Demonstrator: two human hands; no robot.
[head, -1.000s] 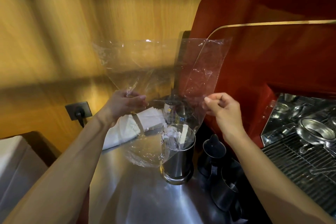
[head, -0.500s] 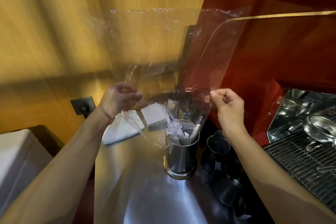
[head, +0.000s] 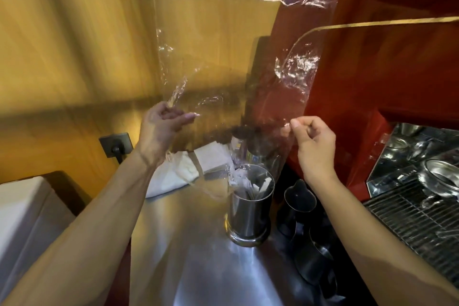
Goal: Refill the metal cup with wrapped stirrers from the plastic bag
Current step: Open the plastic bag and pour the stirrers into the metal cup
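Clear plastic bag (head: 223, 62) now raised higher above metal cup (head: 249, 208); left hand (head: 161, 129) and right hand (head: 314, 141) fingers pinching its lower edges.

Before me runs a warm yellow wood-panelled wall (head: 74, 40), blurred, carrying a dark socket plate (head: 116, 144). A glossy red espresso machine (head: 387, 62) stands right on my brushed steel counter (head: 188, 256).

Wood-panelled wall (head: 74, 45) motion-blurred. Clear crinkled plastic bag (head: 223, 57) veils the dark containers (head: 258, 146) behind it; unidentifiable. White wrapped stirrers (head: 248, 181) mostly sunk inside cylindrical metal cup (head: 248, 213). Red espresso machine (head: 385, 57) cut off right.
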